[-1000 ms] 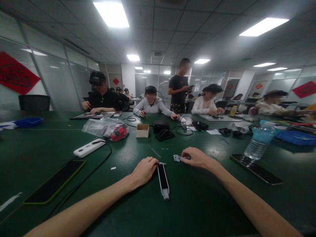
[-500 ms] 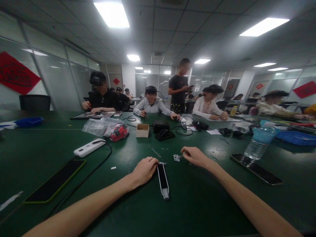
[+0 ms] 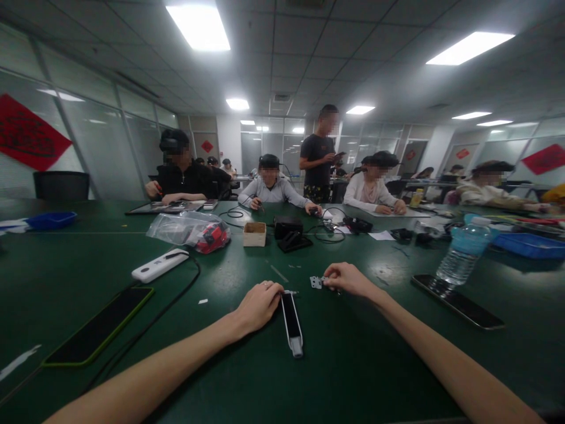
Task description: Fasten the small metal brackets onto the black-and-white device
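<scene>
My left hand (image 3: 259, 305) lies palm down on the table, fingers together and curled at the upper end of a slim white-framed device (image 3: 291, 325) with a black face. That device lies flat, its grey narrow end toward me. My left fingertips are partly hidden at its top edge. To the right, my right hand (image 3: 348, 278) is closed in a pinch at a small silvery metal plate with holes (image 3: 315, 282). The plate sticks out to the left of the fingers, close to the table. A tiny part below the right fingers is too small to name.
A green-edged phone (image 3: 101, 327) and a white power strip (image 3: 159, 265) with a cable lie left. Ahead are a bagged red item (image 3: 212, 235), a small box (image 3: 255, 234) and a black stand (image 3: 293, 240). A dark phone (image 3: 459, 301) and water bottle (image 3: 463, 253) stand right. People sit opposite.
My right fingers have closed in on the metal plate, and more of it shows beside the fingertips. My left hand and the slim device have stayed in place.
</scene>
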{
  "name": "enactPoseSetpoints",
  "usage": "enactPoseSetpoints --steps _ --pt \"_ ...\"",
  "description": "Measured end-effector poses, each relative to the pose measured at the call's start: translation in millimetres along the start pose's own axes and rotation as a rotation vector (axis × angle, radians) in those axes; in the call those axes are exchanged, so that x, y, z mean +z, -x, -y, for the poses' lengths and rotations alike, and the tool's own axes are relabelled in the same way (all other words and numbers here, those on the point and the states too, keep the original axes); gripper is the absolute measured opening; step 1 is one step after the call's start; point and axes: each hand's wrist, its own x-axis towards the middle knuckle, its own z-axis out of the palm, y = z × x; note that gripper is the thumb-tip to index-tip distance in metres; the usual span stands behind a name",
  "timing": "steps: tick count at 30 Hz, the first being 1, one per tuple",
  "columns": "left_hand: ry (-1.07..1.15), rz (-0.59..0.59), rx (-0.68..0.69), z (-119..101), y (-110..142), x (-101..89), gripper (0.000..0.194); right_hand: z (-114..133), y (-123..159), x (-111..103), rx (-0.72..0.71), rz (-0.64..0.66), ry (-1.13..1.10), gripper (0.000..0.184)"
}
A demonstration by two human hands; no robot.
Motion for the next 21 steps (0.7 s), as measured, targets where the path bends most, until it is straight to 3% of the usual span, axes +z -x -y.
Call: enactPoseSetpoints --steps 7,14,21 --pt "-0.022 -0.018 0.008 0.4 -0.2 1.6 0.019 12.6 1.0 14.1 -0.102 0.012 -0.253 0.023" --pt "-0.03 -0.036 0.016 -1.2 -0.4 1.5 0.018 50.2 12.6 55.8 -0.218 -0.038 0.0 0.021" --pt "-0.051 -0.021 0.022 -4.3 -0.4 -1.7 0.018 52.9 13.0 64.6 -0.298 -0.08 0.08 0.02"
